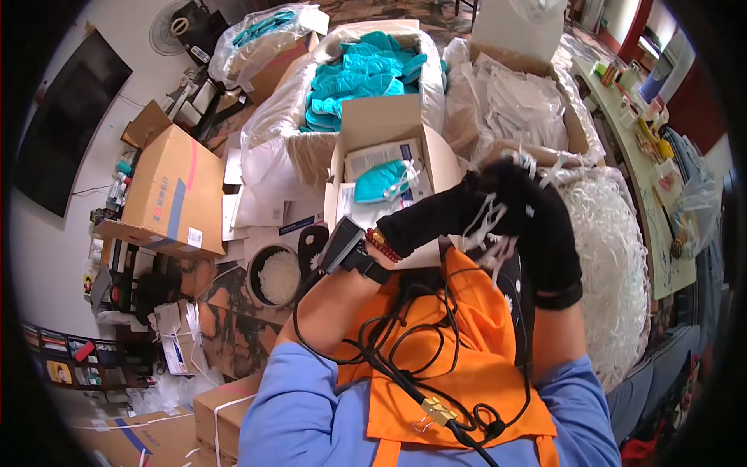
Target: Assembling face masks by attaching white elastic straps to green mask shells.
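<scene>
Both my hands wear black gloves and come together at the right of the open carton on my lap. My left hand [484,191] reaches across from the left, its fingers closed and partly hidden behind the other hand. My right hand [533,206] is curled beside it. Thin white straps [488,222] dangle from between the two hands. In the small open carton [366,121] a teal cup-shaped face mask [381,181] with white straps lies on white printed packets [363,162].
A large lined box of teal mask shells [373,70] stands ahead. Right of it is a box of white packets [521,97]; nearer stands a bag of tangled white straps [607,272]. A pot of white bits [278,276] and a brown carton [173,187] are left. Cables [405,373] cross my orange apron.
</scene>
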Motion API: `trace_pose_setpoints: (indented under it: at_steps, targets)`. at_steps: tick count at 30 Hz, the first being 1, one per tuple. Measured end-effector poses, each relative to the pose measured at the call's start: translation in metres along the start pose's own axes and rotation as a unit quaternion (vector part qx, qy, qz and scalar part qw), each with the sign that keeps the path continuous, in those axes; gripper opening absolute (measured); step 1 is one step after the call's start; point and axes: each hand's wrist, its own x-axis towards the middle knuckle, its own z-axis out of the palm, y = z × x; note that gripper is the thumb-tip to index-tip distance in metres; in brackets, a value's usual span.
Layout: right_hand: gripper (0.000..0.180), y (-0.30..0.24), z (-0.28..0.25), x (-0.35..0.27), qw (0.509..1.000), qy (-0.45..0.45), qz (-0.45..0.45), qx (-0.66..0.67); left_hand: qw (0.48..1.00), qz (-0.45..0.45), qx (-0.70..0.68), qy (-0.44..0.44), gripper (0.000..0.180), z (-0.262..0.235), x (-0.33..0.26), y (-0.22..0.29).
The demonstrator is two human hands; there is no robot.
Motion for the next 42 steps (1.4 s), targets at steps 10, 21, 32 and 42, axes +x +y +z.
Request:
trace_pose_setpoints:
  at_steps: [10,21,32,42]
  targets:
    - [0.025,-0.013,0.000,-0.001,0.991,0.003,-0.074,-0.108,0.996,-0.003,-0.073,-0.047,0.041,0.025,-0.037,0.005]
    - [0.032,-0.022,0.003,-0.003,0.992,0.051,-0.052,-0.106,0.988,-0.049,-0.135,0.059,0.035,0.042,-0.035,0.009]
    - [0.030,-0.021,0.003,-0.006,0.965,0.054,-0.171,-0.192,0.959,-0.051,-0.272,0.055,0.035,0.036,-0.040,-0.013]
    - [0.029,-0.022,-0.017,-0.003,0.995,0.064,-0.031,-0.073,0.931,-0.057,-0.360,0.001,0.036,0.041,-0.044,-0.021]
